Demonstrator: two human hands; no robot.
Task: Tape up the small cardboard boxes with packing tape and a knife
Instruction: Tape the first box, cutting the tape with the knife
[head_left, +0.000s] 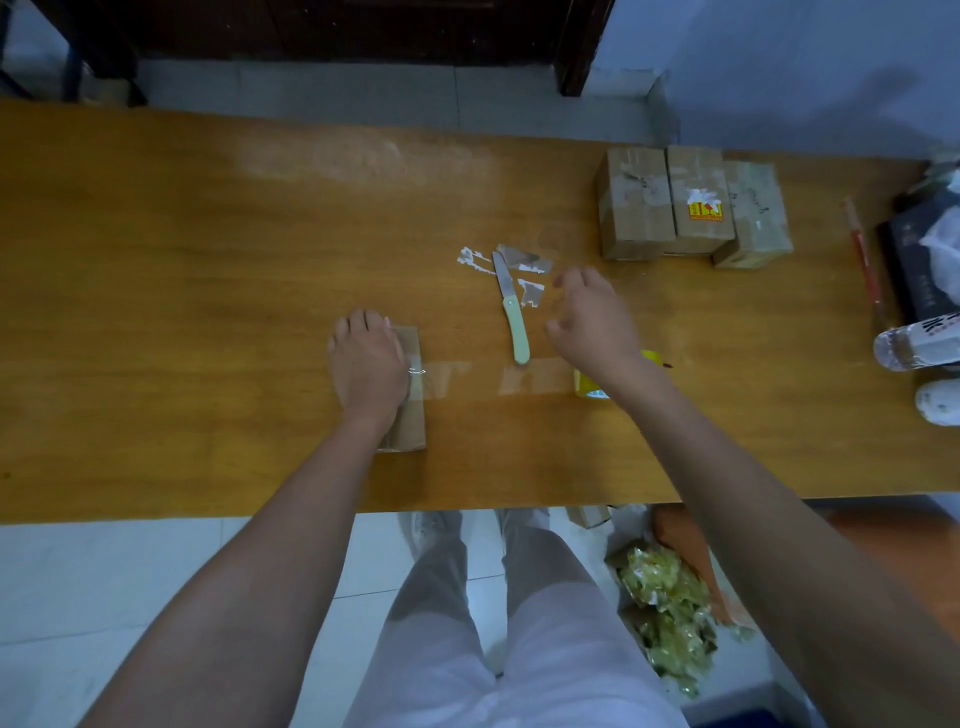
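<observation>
Head view: a strip of tape spans from box to roll, the knife lying between, ready for the cut.

The left hand (368, 364) lies flat, fingers straight, pressing the small cardboard box (406, 410) onto the table (156, 260). A clear tape strip (467, 376) runs from the box to the yellow tape roll (592, 387), which is partly hidden by the right forearm. The right hand (592, 319) hovers loosely curled and empty just beside the knife (511, 314). Three taped boxes (691, 208) stand well apart. To cut well, judging from this: keep the strip taut, hold the box down, slice near the box edge.
</observation>
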